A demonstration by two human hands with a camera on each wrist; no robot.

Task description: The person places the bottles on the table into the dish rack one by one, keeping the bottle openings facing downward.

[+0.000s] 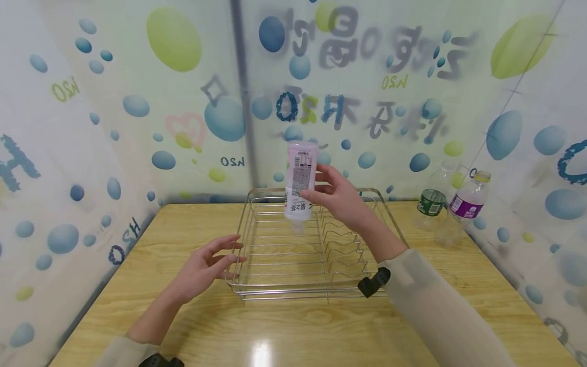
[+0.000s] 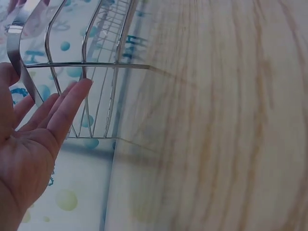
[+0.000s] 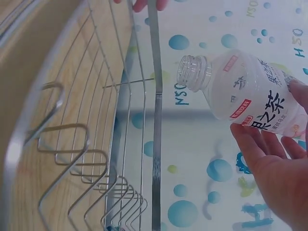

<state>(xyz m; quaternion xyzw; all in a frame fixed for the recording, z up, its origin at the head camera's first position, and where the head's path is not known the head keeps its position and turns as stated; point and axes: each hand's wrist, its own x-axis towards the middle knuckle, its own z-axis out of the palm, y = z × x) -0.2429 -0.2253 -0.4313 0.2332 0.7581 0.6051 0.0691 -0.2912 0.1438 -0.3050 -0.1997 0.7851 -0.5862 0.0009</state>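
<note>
My right hand (image 1: pixel 338 196) grips a plastic bottle (image 1: pixel 301 178) with a pink and white label, held upside down over the wire dish rack (image 1: pixel 284 264). In the right wrist view the bottle (image 3: pixel 250 94) shows its bare threaded neck with no cap, and my thumb and fingers stand on either side of its label. My left hand (image 1: pixel 202 270) is at the rack's left side, fingers loosely spread. The left wrist view has its fingertips right at the rack's wires (image 2: pixel 86 48), with the thumb beside the flat rim.
Two clear bottles stand at the table's right rear: one with a green label (image 1: pixel 430 202), the other with a purple label (image 1: pixel 465 206) and a yellow cap. Wavy wire dividers (image 1: pixel 344 250) fill the rack's right part. A patterned curtain (image 1: pixel 202 102) hangs behind the wooden table (image 1: pixel 192 326).
</note>
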